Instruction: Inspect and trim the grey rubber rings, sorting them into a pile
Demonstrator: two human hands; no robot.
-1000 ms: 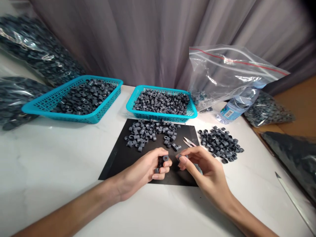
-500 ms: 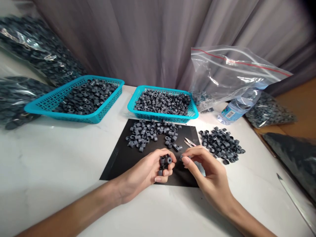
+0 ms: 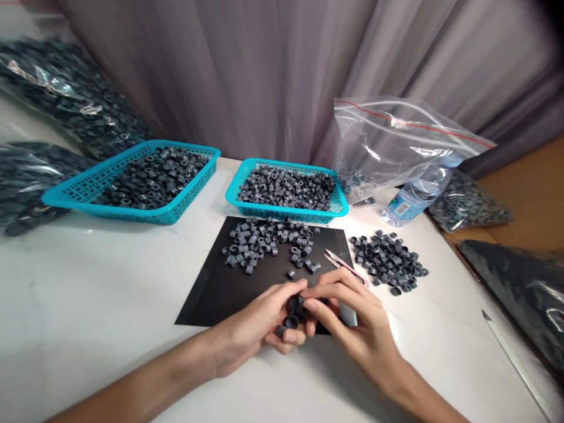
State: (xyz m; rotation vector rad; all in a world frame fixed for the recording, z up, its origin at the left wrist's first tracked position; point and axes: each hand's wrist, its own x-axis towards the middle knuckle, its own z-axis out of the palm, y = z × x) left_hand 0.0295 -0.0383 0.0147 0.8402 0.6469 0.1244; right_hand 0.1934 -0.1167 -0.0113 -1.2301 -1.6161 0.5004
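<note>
My left hand (image 3: 264, 320) is curled around a few small grey rubber rings (image 3: 291, 311) over the near edge of a black mat (image 3: 211, 288). My right hand (image 3: 352, 314) meets it, thumb and fingers pinched at the rings in the left hand. A loose heap of grey rings (image 3: 264, 241) lies on the far part of the mat. Small snips with a pink handle (image 3: 341, 264) lie just beyond my right hand. A second pile of rings (image 3: 388, 261) sits on the white table to the right of the mat.
Two turquoise baskets (image 3: 88, 194) (image 3: 233, 197) of grey rings stand behind the mat. A clear zip bag (image 3: 396, 141) and a water bottle (image 3: 409, 200) are at the back right. Bagged rings (image 3: 53, 100) lie far left. A knife blade (image 3: 515, 358) lies at the right.
Both hands have drawn closer to me and together. The right fingers now touch the rings held in the left hand, where before a gap separated them.
</note>
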